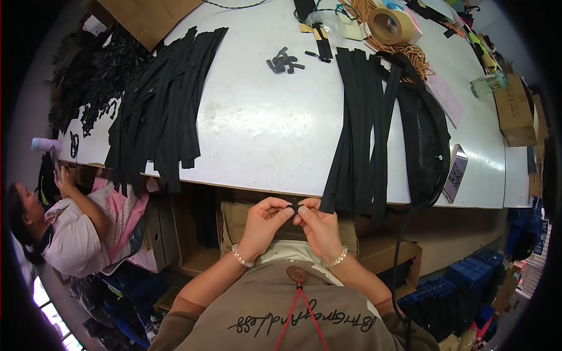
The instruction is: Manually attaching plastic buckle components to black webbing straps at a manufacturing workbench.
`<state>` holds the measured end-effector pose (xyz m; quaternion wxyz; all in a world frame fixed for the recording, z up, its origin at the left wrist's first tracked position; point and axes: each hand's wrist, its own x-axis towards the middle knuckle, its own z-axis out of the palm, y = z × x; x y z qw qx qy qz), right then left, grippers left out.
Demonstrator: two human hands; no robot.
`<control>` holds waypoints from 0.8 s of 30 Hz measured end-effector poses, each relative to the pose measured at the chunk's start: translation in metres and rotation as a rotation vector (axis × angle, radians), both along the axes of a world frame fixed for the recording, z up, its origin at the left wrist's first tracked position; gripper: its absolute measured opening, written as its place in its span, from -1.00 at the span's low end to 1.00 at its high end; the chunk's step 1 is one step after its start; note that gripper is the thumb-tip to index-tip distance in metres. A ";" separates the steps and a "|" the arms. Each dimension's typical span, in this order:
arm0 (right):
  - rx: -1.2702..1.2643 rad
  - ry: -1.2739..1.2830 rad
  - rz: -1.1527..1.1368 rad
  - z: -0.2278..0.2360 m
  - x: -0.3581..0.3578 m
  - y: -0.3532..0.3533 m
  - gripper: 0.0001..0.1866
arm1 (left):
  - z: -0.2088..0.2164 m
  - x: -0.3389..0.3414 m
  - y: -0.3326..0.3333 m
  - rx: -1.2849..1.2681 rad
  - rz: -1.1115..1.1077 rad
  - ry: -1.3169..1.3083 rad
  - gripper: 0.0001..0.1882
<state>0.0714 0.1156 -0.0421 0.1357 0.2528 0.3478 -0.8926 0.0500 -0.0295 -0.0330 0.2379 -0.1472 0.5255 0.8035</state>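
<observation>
Just off the table's near edge, my left hand (265, 225) and my right hand (318, 227) meet with thumbs and forefingers pinched on a small black piece (295, 206). Fingers cover most of it, and I cannot make out its kind. Beside my right hand hang the lower ends of several flat black straps (358, 126), laid lengthwise on the table. A small heap of black plastic pieces (285, 62) lies farther back. On the left spreads a wider bundle of black straps (167, 105), some hanging over the edge.
A black bag (422, 134) and a phone (455, 174) lie right of the straps. Behind them are a tape roll (391, 26) and orange cord (413, 61). A pile of black parts (96, 76) covers the far left. Another person (82, 228) sits at left, holding a phone.
</observation>
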 end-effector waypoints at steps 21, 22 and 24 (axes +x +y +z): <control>0.231 -0.051 0.055 -0.013 -0.005 0.005 -0.90 | -0.016 -0.020 -0.008 -0.206 -0.189 0.004 -0.87; 0.205 -0.035 -0.015 -0.013 -0.006 0.001 -0.91 | -0.017 -0.021 -0.006 -0.201 -0.173 -0.009 -0.87; 0.179 -0.022 -0.084 -0.013 -0.008 -0.004 -0.92 | -0.017 -0.021 -0.003 -0.168 -0.139 -0.019 -0.87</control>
